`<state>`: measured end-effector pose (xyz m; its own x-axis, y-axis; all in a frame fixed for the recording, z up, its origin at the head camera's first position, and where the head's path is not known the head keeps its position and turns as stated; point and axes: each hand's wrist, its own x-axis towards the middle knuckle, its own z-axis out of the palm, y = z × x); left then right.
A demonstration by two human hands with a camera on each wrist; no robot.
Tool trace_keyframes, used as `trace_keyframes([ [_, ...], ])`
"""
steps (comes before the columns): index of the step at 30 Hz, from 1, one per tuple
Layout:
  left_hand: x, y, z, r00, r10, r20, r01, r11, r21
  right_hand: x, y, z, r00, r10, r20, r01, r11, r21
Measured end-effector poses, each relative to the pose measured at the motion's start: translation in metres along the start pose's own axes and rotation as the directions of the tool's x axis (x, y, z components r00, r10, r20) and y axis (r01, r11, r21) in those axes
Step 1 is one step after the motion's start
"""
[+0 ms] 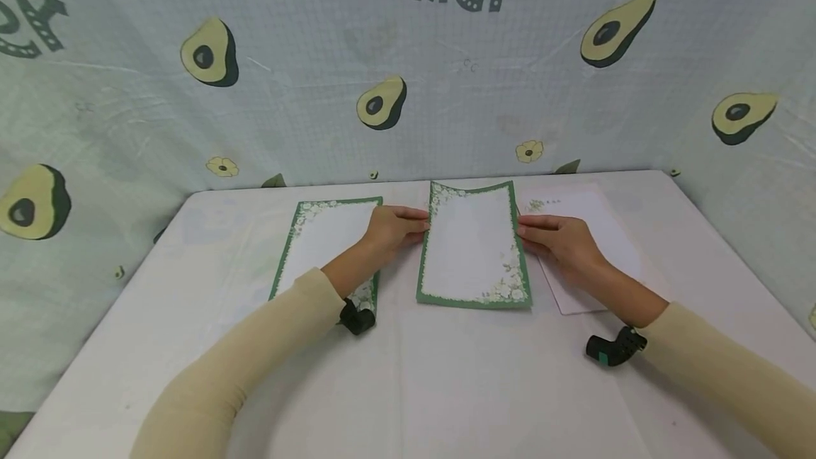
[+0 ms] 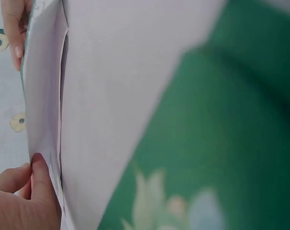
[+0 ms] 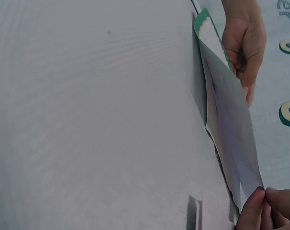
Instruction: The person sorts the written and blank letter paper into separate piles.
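Observation:
A sheet of paper (image 1: 473,243) with a green floral border stands tilted up in the middle of the table, its top edge curving. My left hand (image 1: 390,231) pinches its left edge between thumb and fingers. The right edge is pinched by my right hand (image 1: 562,241). In the right wrist view the sheet (image 3: 231,124) bows between both hands, its plain underside showing. Another green-bordered sheet (image 1: 325,239) lies under my left forearm, partly covered. Beneath my right hand lies a pale pink-edged sheet (image 1: 593,225) with a small floral print.
The table (image 1: 446,388) has a white cloth. Behind it hangs a pale cloth (image 1: 293,112) printed with avocados, which also covers the sides. A black wrist camera (image 1: 357,317) sits on the left wrist, and another black camera (image 1: 615,347) on the right.

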<state>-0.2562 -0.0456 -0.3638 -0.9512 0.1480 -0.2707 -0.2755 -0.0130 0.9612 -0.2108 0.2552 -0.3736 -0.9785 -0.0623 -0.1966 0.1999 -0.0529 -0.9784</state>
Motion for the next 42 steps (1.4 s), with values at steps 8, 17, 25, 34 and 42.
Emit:
trace_keyframes([
  [8,0.000,0.004,0.002,1.000,0.018,-0.007,-0.017,0.999,0.028,-0.001,-0.001,0.006,0.998,-0.032,-0.050,0.030,0.999,-0.037],
  [17,-0.003,0.005,0.003,0.998,0.063,-0.015,-0.063,0.998,0.011,-0.001,-0.004,0.010,0.996,-0.054,-0.067,0.055,0.998,0.015],
  [25,-0.004,0.005,-0.001,0.994,0.102,-0.040,-0.103,0.994,-0.022,-0.001,-0.003,0.011,0.980,-0.180,-0.082,0.170,0.979,-0.115],
  [34,0.000,0.003,-0.005,0.979,0.186,-0.085,-0.193,0.978,-0.084,0.002,-0.009,0.012,0.967,-0.229,-0.110,0.213,0.966,-0.146],
  [42,-0.003,0.003,-0.007,0.969,0.226,-0.097,-0.237,0.964,-0.118,0.002,-0.015,0.013,0.959,-0.245,-0.141,0.238,0.969,-0.065],
])
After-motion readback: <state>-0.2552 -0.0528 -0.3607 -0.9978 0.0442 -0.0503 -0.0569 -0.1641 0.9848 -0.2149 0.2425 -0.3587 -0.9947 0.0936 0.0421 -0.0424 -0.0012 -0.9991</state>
